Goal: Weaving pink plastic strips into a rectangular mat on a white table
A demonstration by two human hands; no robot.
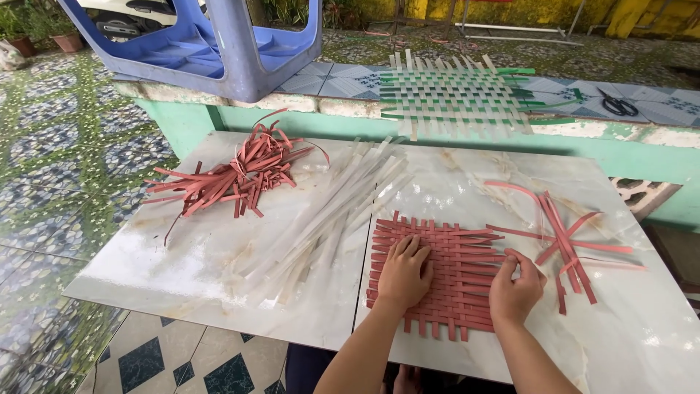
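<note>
Both hands work a light, floppy red woven strip mat [437, 273]: left hand [403, 273] pressing flat with fingers spread, right hand [515, 286] pinching its loose, easily creased edge strip.

Red woven mat [445, 281] at lower centre; white strips [328, 211] left of it; green-and-white checked mat [456, 95] at top; blue stool [219, 44] upper left.

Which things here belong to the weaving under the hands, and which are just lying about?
In use: red mat; left hand flat on it; right hand at its edge; loose red strips.

Lying about: red strip pile; white strips; green-and-white mat; scissors; blue stool.
</note>
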